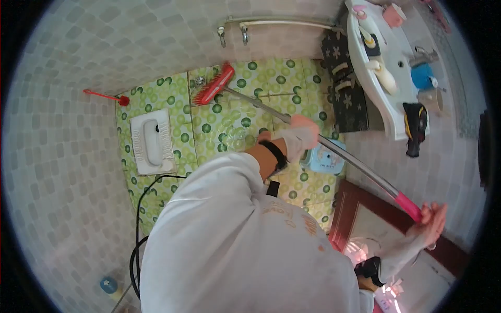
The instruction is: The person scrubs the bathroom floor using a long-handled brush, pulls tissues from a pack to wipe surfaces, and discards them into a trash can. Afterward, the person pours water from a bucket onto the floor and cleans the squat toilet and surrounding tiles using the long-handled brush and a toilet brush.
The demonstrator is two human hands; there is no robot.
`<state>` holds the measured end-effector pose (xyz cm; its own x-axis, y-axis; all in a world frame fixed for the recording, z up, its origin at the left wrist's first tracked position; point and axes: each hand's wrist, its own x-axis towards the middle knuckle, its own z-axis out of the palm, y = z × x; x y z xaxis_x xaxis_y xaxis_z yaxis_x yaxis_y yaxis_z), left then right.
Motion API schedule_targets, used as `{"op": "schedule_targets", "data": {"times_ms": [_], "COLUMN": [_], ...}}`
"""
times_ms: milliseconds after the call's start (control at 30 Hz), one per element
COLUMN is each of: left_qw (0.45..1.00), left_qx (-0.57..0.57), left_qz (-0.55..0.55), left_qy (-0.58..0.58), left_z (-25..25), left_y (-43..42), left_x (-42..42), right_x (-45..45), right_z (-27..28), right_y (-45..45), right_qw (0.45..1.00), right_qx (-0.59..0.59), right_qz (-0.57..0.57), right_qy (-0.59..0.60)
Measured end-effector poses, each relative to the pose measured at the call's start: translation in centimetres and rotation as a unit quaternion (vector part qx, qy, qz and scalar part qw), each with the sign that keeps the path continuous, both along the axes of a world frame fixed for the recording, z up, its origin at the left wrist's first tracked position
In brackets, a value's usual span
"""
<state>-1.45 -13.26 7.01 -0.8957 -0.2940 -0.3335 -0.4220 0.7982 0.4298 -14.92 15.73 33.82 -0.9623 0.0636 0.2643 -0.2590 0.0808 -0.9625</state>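
Patterned green tiles (284,78) cover the floor; grey block-pattern tiles line the wall (78,109). A squat toilet (138,154) is set at the left, a basin (389,104) at the upper right.

Broom (344,155) position: diagonal, from the floor to the right hand (430,224). Left hand (304,130): fingers clenched around the pole at mid-length. Right hand: fingers extended at the top end of the grip (408,206); whether they grasp it cannot be told.

Broom appearance: red head (216,85) with a pale stripe and red bristles, slim metal pole, bright pink grip. The head is tilted at floor level, just beside a round drain (200,81). A light blue stool (326,163) stands near the left hand, partly behind the pole.
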Motion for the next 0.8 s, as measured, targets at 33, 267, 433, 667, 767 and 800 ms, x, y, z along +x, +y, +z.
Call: {"op": "schedule_targets", "data": {"times_ms": [33,267,433,667,767,800], "left_qw": [1.000,0.994,0.996,0.995,0.992,0.990], "left_qx": [0.002,0.040,0.049,0.032,0.053,0.042], "left_qz": [0.008,0.053,0.062,0.095,0.117,0.132], "left_qy": [0.001,0.087,-0.036,0.013,-0.011,-0.006], "left_z": [0.7,0.9,-1.2,2.0,-0.4,-3.1], "left_y": [-0.1,-5.6,-9.9,-7.7,-8.5,-8.9], "left_x": [-1.5,-5.6,-3.9,-8.2,-8.9,-8.6], "right_x": [-0.9,-7.9,-9.8,-14.5,-15.4,-15.4], "right_z": [1.4,2.9,-1.2,3.1,0.9,0.0], "right_y": [-1.3,-8.7,-12.8,-11.8,-13.4,-14.4], "right_qw": [0.998,0.999,0.963,0.997,0.992,0.992], "right_qx": [-0.010,-0.005,0.027,-0.003,0.007,0.012], "right_qz": [-0.060,0.015,0.262,0.080,0.124,0.125], "right_qy": [0.027,0.041,-0.053,0.006,0.020,0.012]}}
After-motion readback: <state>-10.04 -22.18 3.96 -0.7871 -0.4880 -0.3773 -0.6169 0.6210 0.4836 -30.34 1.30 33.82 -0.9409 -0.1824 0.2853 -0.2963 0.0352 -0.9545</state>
